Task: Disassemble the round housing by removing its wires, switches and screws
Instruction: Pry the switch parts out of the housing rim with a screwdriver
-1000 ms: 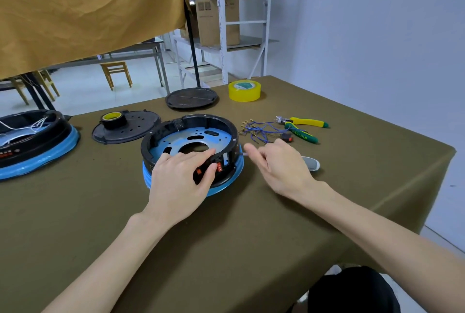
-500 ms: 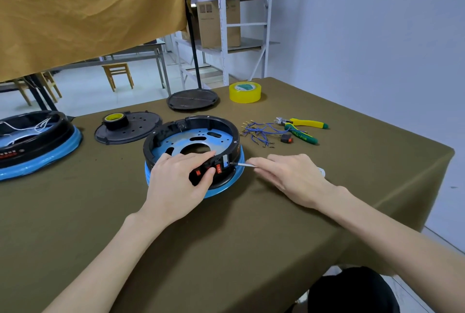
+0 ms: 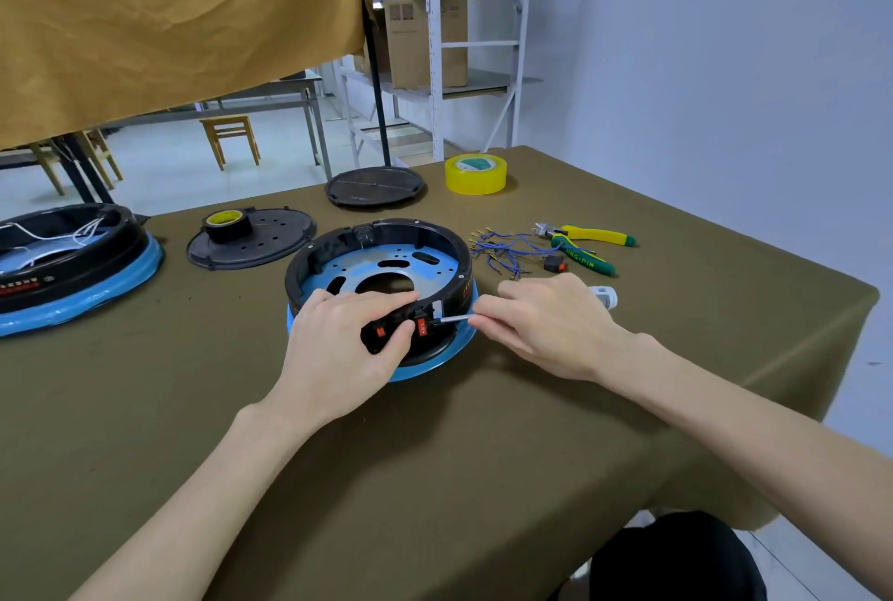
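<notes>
The round housing [image 3: 386, 257], black with a blue inner plate and blue base rim, sits mid-table. My left hand [image 3: 338, 349] grips its near wall, thumb beside a red switch [image 3: 380, 332]. A second red switch [image 3: 423, 326] sits just to the right. My right hand [image 3: 546, 325] holds a screwdriver [image 3: 454, 319]; its metal tip touches the wall beside that second switch. The white handle end [image 3: 604, 296] sticks out behind my hand. A bundle of removed blue wires [image 3: 502, 250] and a loose black switch [image 3: 554, 263] lie to the right of the housing.
Green-yellow pliers [image 3: 587, 247] lie beyond the wires. A yellow tape roll [image 3: 476, 173] and a black stand base [image 3: 374, 187] sit at the back. A black cover plate [image 3: 251, 238] carrying a tape roll and a second housing [image 3: 67, 257] lie left.
My right hand slid back along the screwdriver and lowered, bringing the tip against the housing wall by the right-hand switch. My left hand kept its hold. The camera moved slightly.
</notes>
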Action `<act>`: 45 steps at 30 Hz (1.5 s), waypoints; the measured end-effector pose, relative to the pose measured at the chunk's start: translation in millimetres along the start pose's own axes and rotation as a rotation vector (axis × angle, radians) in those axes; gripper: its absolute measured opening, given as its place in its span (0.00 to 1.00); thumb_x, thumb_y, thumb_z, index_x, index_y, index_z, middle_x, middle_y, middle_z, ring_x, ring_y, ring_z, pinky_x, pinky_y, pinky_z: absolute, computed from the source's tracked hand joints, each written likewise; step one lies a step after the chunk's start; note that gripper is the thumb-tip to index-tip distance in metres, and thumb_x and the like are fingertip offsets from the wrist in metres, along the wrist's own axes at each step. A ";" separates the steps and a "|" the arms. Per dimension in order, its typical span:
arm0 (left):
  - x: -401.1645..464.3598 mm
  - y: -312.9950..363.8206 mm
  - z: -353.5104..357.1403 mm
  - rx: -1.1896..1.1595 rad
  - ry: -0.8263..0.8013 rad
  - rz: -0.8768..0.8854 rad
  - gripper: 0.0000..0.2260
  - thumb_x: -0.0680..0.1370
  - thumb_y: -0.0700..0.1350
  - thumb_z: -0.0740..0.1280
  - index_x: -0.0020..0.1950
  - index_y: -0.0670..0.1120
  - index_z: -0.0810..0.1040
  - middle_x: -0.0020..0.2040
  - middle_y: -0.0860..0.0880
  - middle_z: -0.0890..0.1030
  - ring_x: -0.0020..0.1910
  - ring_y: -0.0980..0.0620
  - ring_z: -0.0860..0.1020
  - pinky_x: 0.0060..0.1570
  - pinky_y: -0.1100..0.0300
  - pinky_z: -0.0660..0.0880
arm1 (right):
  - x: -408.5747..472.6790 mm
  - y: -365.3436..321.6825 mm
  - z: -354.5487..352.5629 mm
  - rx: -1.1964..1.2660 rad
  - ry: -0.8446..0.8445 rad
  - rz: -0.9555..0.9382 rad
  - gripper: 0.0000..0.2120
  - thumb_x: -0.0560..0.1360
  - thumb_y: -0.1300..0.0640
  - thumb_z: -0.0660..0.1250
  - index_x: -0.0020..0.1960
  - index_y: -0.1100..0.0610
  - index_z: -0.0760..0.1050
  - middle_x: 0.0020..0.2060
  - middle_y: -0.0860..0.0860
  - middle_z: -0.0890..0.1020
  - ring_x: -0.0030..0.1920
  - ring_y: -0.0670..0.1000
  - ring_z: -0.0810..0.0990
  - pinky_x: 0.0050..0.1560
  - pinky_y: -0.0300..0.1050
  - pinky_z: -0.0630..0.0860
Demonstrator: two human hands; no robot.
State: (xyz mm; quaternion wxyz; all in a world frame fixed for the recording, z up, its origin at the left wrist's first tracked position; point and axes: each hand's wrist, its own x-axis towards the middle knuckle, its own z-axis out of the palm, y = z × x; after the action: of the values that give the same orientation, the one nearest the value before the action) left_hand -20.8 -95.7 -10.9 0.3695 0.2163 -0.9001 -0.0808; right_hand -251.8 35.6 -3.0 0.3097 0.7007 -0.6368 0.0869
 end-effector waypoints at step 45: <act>6.5 -3.8 2.1 -0.004 0.032 -0.120 0.14 0.79 0.60 0.67 0.58 0.59 0.86 0.43 0.62 0.86 0.37 0.63 0.78 0.42 0.63 0.73 | 25.0 -19.2 25.9 -0.193 0.411 0.336 0.23 0.81 0.51 0.56 0.29 0.52 0.59 0.21 0.47 0.57 0.22 0.55 0.55 0.28 0.41 0.50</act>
State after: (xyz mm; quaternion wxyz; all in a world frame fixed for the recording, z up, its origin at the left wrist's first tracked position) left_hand -25.2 -102.0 -9.5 0.3788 0.2702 -0.8794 -0.1012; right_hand -236.4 0.5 -16.8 0.4788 0.5205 -0.6731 0.2163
